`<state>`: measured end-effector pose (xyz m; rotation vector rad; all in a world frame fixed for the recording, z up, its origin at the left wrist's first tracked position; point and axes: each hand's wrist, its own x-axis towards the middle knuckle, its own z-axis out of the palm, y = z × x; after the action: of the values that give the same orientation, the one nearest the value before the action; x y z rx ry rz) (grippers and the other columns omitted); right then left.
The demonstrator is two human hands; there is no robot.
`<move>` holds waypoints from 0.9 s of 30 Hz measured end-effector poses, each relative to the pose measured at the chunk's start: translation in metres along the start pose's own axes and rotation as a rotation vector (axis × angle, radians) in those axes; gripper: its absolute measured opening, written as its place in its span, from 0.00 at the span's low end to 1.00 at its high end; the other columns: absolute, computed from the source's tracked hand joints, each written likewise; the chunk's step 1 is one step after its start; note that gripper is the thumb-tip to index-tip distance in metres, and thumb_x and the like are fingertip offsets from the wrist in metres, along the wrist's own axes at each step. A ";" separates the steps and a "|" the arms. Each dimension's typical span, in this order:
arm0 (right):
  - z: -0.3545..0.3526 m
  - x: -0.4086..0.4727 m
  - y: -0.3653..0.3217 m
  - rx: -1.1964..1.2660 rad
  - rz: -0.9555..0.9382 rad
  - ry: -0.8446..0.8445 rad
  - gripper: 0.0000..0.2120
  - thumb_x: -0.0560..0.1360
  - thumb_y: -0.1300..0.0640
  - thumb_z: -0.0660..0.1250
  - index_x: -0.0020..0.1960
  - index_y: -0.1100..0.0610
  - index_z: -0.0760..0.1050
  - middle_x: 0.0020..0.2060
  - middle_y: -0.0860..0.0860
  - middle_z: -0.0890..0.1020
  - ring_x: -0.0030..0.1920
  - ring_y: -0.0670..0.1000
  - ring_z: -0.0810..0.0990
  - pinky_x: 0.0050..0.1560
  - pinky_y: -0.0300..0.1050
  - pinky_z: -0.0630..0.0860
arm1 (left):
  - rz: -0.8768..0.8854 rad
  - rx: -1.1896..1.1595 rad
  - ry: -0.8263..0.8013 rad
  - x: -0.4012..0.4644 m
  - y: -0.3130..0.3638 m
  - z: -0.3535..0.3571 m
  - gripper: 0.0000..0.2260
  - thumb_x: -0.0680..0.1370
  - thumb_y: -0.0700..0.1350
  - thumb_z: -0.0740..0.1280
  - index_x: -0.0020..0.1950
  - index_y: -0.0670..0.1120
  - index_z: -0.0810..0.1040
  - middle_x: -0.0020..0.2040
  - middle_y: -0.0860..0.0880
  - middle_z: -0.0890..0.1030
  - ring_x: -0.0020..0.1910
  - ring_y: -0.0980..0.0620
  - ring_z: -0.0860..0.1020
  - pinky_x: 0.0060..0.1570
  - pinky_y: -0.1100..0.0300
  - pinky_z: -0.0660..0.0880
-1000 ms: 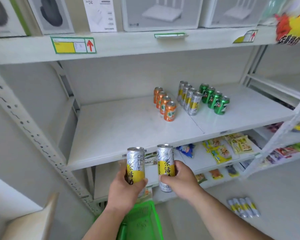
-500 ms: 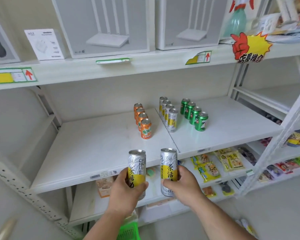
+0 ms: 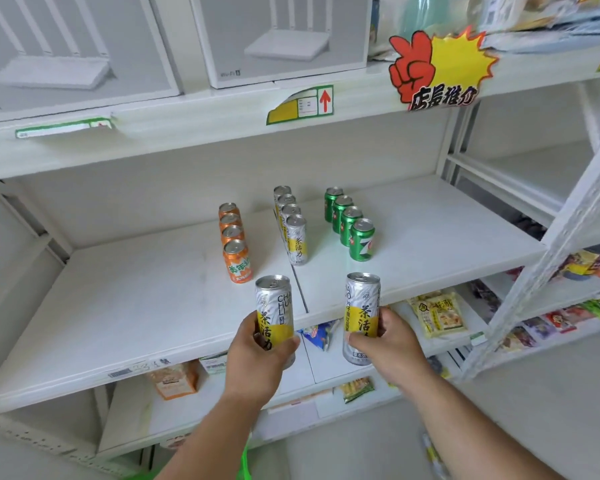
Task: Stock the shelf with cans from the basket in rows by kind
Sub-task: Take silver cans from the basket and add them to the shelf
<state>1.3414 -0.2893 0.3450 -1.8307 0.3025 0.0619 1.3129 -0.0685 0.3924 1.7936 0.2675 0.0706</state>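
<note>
Left hand (image 3: 253, 362) has its fingers (image 3: 284, 342) curled round a tall silver-and-yellow can (image 3: 274, 313); right hand (image 3: 390, 344) grips a matching can (image 3: 361, 313) the same way, both upright at the shelf (image 3: 136, 306) front edge. Beyond the fingers stand three rows: orange cans (image 3: 234, 240), silver-yellow cans (image 3: 291, 223) (same kind), green cans (image 3: 350, 221).

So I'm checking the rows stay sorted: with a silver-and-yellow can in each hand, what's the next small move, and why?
Probably reach forward and set the left hand's can upright in front of the silver-and-yellow row: it matches that kind, and bare shelf lies before the row's front can.
</note>
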 end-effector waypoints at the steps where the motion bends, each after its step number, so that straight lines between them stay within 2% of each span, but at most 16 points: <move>1: -0.004 0.005 0.001 0.008 0.002 0.010 0.12 0.67 0.56 0.77 0.49 0.50 0.80 0.40 0.48 0.86 0.44 0.50 0.86 0.45 0.47 0.81 | 0.000 -0.007 -0.003 0.006 -0.001 0.005 0.17 0.72 0.40 0.78 0.55 0.53 0.76 0.45 0.47 0.84 0.42 0.50 0.82 0.30 0.73 0.74; 5: -0.017 0.026 0.000 -0.004 0.013 0.048 0.12 0.68 0.57 0.77 0.50 0.51 0.81 0.41 0.49 0.86 0.46 0.52 0.86 0.43 0.46 0.82 | 0.006 -0.030 -0.018 0.037 -0.008 0.024 0.17 0.71 0.41 0.78 0.53 0.55 0.76 0.44 0.52 0.84 0.44 0.51 0.83 0.33 0.70 0.76; 9: -0.030 0.056 -0.003 -0.034 0.006 0.071 0.16 0.62 0.51 0.76 0.49 0.50 0.80 0.43 0.50 0.87 0.48 0.55 0.87 0.52 0.58 0.84 | 0.011 -0.060 -0.037 0.072 -0.015 0.041 0.18 0.71 0.43 0.78 0.57 0.54 0.77 0.45 0.53 0.84 0.44 0.53 0.83 0.41 0.61 0.80; 12: -0.039 0.075 -0.004 -0.028 0.023 0.107 0.15 0.64 0.52 0.77 0.50 0.50 0.80 0.43 0.48 0.87 0.47 0.53 0.87 0.53 0.59 0.84 | 0.019 -0.061 -0.051 0.094 -0.017 0.052 0.19 0.71 0.43 0.78 0.59 0.53 0.76 0.46 0.53 0.84 0.40 0.59 0.82 0.35 0.69 0.76; 16: -0.049 0.103 -0.001 -0.007 0.037 0.147 0.18 0.60 0.49 0.77 0.49 0.49 0.80 0.43 0.50 0.87 0.47 0.55 0.87 0.54 0.62 0.84 | 0.006 -0.048 -0.045 0.116 -0.018 0.065 0.21 0.72 0.42 0.78 0.61 0.52 0.75 0.48 0.54 0.83 0.43 0.56 0.82 0.32 0.72 0.75; 20: -0.065 0.134 0.002 -0.002 0.048 0.149 0.15 0.64 0.56 0.78 0.49 0.50 0.80 0.43 0.50 0.87 0.47 0.55 0.87 0.53 0.60 0.84 | -0.011 -0.028 -0.014 0.135 -0.020 0.080 0.23 0.71 0.42 0.78 0.62 0.52 0.74 0.49 0.53 0.83 0.45 0.56 0.82 0.32 0.73 0.74; 23: -0.078 0.161 0.005 -0.004 0.037 0.139 0.13 0.68 0.60 0.78 0.50 0.51 0.80 0.44 0.51 0.87 0.48 0.55 0.86 0.52 0.56 0.83 | -0.021 -0.031 0.031 0.146 -0.020 0.096 0.22 0.71 0.40 0.78 0.59 0.53 0.74 0.47 0.52 0.83 0.44 0.54 0.82 0.37 0.67 0.75; 25: -0.088 0.179 0.008 0.005 0.038 0.123 0.14 0.69 0.62 0.77 0.51 0.51 0.79 0.45 0.51 0.87 0.49 0.55 0.86 0.51 0.53 0.83 | -0.024 -0.030 0.053 0.152 -0.020 0.107 0.21 0.70 0.39 0.78 0.55 0.55 0.74 0.45 0.51 0.83 0.43 0.52 0.82 0.36 0.67 0.75; 27: -0.097 0.199 0.014 0.008 0.039 0.098 0.16 0.69 0.63 0.78 0.52 0.51 0.79 0.46 0.50 0.87 0.50 0.54 0.86 0.54 0.54 0.83 | -0.036 -0.022 0.075 0.158 -0.022 0.116 0.22 0.70 0.38 0.79 0.57 0.54 0.74 0.46 0.51 0.83 0.43 0.52 0.82 0.37 0.66 0.76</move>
<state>1.5194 -0.4197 0.3198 -1.8231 0.4067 -0.0019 1.4856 -0.1399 0.3287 1.7663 0.3512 0.1147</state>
